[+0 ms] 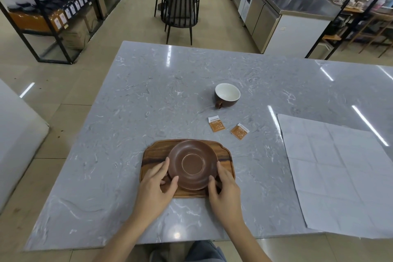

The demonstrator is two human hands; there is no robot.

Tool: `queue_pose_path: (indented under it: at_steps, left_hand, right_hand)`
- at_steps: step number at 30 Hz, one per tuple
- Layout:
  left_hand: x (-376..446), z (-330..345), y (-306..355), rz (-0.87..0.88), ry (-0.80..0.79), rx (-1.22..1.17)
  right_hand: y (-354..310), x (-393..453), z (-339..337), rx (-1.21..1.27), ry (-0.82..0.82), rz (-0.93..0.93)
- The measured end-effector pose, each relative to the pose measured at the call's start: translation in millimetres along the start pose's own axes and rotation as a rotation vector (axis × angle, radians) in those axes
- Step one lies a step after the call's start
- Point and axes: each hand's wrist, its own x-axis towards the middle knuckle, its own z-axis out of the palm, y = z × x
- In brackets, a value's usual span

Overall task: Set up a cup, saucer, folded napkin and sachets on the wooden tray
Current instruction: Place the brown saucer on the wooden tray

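A brown saucer [192, 164] sits over the middle of the wooden tray [152, 155] near the table's front edge. My left hand [157, 185] grips the saucer's left rim and my right hand [225, 187] grips its right rim. A brown cup [227, 94] with a white inside stands upright farther back on the marble table. Two orange sachets lie flat between cup and tray, one [216, 124] on the left and one [239, 131] on the right. A large white unfolded napkin [340, 174] is spread out at the right.
The grey marble table [131, 102] stretches wide around the tray. A black chair [180, 10] stands beyond its far edge. Shelving lines the left, and a steel counter [297, 0] runs along the back right.
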Motion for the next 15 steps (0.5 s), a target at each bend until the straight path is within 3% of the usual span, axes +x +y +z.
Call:
queue_pose_path:
  at_steps: [15]
  left_hand:
    - [-0.7, -0.3, 1.6, -0.015, 0.014, 0.004]
  right_hand:
    - [-1.1, 1.1, 1.2, 0.007, 0.008, 0.012]
